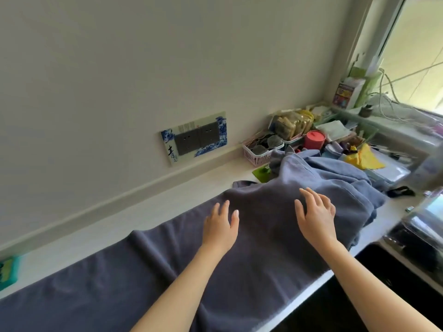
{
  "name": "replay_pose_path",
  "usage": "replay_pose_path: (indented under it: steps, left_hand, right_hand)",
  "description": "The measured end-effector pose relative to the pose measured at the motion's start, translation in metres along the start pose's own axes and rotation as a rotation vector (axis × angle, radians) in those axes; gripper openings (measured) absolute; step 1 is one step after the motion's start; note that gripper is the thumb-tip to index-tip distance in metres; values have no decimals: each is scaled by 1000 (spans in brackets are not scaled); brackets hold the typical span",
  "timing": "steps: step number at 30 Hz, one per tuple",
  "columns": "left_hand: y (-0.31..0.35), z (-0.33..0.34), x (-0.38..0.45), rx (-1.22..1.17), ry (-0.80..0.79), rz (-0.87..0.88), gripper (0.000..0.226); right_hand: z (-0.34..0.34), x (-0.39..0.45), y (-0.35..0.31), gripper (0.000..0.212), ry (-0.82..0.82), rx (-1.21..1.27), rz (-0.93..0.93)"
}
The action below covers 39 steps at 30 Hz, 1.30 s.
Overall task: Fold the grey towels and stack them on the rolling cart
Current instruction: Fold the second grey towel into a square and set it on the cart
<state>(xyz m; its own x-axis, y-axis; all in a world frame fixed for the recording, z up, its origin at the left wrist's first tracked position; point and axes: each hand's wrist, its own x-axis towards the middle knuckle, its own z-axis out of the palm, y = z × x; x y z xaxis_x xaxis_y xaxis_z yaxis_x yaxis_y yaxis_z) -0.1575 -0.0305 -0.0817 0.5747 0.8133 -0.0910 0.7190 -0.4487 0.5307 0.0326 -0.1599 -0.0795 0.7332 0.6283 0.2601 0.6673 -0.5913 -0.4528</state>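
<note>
A long dark grey towel [134, 271] lies spread along the white countertop [148, 212] from the lower left toward the middle. My left hand [221, 227] and my right hand [316, 215] rest flat on it, palms down, fingers spread, holding nothing. Just beyond my right hand a lighter blue-grey towel [335, 173] sits in a loose crumpled heap, partly under the dark towel's far end. No rolling cart is visible.
A pink basket [259, 154], a red cup [314, 139], a yellow cloth [364, 159] and several small items crowd the back right corner under the window. A wall socket panel [196, 138] faces the counter. A dark appliance [422, 236] stands at right.
</note>
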Motion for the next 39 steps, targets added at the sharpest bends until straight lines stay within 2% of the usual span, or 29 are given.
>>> replay_pose_path:
  steps: [4, 8, 14, 16, 22, 25, 28, 31, 34, 39]
  left_hand:
    - [33, 13, 21, -13, -50, 20, 54]
    - [53, 22, 37, -16, -64, 53, 52]
    - [61, 31, 49, -25, -47, 80, 48]
    - [61, 32, 50, -28, -38, 89, 47]
    - [57, 33, 52, -49, -6, 98, 46]
    - [58, 33, 52, -115, 17, 109, 42]
    - [63, 31, 51, -234, 22, 99, 37]
    - [71, 23, 49, -497, 5, 8, 34]
    - [71, 12, 42, -687, 54, -39, 31]
    - [46, -19, 13, -840, 151, -76, 38]
  right_hand:
    - [-12, 33, 30, 40, 38, -9, 43]
    - [-22, 68, 52, 44, 7, -50, 109]
    - [-23, 115, 74, 51, -324, -177, 293]
    - [-22, 122, 78, 48, -364, -170, 285]
    - [-27, 122, 74, 41, -301, -19, 265]
    - [-31, 116, 63, 27, -210, 112, 184]
    - [-42, 105, 38, 17, -109, 289, 96]
    - [-44, 94, 10, 12, -44, 416, 11]
    - [-42, 83, -21, 9, -51, 513, -52]
    - [-29, 59, -82, 9, -135, 693, -118]
